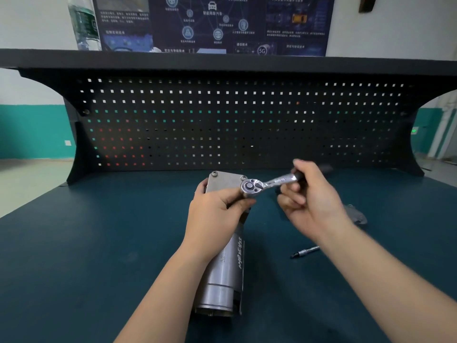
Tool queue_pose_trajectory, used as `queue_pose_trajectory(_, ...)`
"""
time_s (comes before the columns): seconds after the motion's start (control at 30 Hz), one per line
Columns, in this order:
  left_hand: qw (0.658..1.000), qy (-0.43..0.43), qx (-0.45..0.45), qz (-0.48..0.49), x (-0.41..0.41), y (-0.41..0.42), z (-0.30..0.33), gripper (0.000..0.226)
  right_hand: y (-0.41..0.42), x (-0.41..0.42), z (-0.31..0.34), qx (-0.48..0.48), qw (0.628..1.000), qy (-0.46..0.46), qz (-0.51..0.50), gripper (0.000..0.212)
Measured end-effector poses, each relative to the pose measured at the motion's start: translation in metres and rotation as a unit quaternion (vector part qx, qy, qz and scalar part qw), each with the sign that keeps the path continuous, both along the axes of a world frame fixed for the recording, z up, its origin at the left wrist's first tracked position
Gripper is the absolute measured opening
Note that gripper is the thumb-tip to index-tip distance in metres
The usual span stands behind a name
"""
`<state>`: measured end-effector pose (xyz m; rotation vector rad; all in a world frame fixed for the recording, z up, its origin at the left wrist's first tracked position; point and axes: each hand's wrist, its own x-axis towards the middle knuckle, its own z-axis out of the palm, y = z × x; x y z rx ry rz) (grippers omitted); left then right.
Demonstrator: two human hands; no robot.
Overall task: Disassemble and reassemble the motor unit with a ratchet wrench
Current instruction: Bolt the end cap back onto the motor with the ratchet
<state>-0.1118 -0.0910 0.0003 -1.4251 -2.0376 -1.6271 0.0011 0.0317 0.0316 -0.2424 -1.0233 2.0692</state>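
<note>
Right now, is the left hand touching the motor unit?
Touching. The head view shows the left hand wrapped around the upper end of the motor unit, its fingers curled over the housing, with no gap visible.

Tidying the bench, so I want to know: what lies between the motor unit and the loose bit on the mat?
Nothing: in the head view, only bare green mat separates the motor unit from the bit.

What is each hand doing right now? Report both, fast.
Left hand: grips the far end of the motor unit.
Right hand: holds the ratchet wrench by its handle.
</note>
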Motion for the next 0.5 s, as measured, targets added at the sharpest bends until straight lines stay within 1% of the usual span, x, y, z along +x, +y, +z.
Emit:
queue_pose_trajectory(0.07, 1.0, 0.0, -0.001, 0.006, 0.0, 0.0, 0.0, 0.032, -0.024, 0.01, -0.024, 0.023, 0.996, 0.066, -0.055, 0.032)
queue_pose_trajectory(0.1, 1.0, 0.0, -0.003, 0.006, 0.0, -0.001, 0.0, 0.033, -0.039, 0.015, -0.036, 0.061, 0.991, 0.081, -0.083, 0.03)
queue_pose_trajectory(0.2, 1.0, -0.002, -0.005, 0.008, -0.001, -0.001, 0.0, 0.039, -0.066, 0.022, -0.049, 0.235, 0.959, 0.061, -0.148, 0.021)
queue_pose_trajectory(0.23, 1.0, -0.002, -0.005, 0.008, -0.001, -0.001, 0.001, 0.038, -0.061, 0.02, -0.043, 0.265, 0.949, 0.052, -0.166, 0.02)
queue_pose_trajectory(0.27, 1.0, -0.002, -0.005, 0.006, -0.001, 0.0, 0.001, 0.035, -0.05, 0.017, -0.036, 0.262, 0.947, 0.051, -0.179, 0.023)
queue_pose_trajectory(0.3, 1.0, -0.001, -0.005, 0.003, 0.0, 0.001, 0.001, 0.03, -0.034, 0.013, -0.026, 0.222, 0.958, 0.053, -0.175, 0.027)
queue_pose_trajectory(0.33, 1.0, 0.0, -0.005, 0.002, 0.0, 0.001, 0.001, 0.025, -0.016, 0.007, -0.014, 0.162, 0.976, 0.041, -0.142, 0.028)
queue_pose_trajectory(0.37, 1.0, 0.002, -0.006, 0.003, 0.001, 0.001, 0.001, 0.02, 0.002, 0.001, -0.003, 0.1, 0.991, 0.011, -0.091, 0.029)
queue_pose_trajectory(0.4, 1.0, 0.004, -0.007, 0.006, 0.001, 0.001, 0.001, 0.017, 0.017, -0.004, 0.005, 0.057, 0.997, -0.027, -0.038, 0.031)
queue_pose_trajectory(0.43, 1.0, 0.006, -0.006, 0.008, 0.0, 0.001, 0.001, 0.017, 0.026, -0.009, 0.007, 0.034, 0.998, -0.053, 0.007, 0.033)
queue_pose_trajectory(0.5, 1.0, 0.001, -0.003, -0.006, 0.0, 0.0, 0.002, 0.018, 0.033, -0.017, 0.006, 0.012, 0.997, -0.049, 0.057, 0.036)
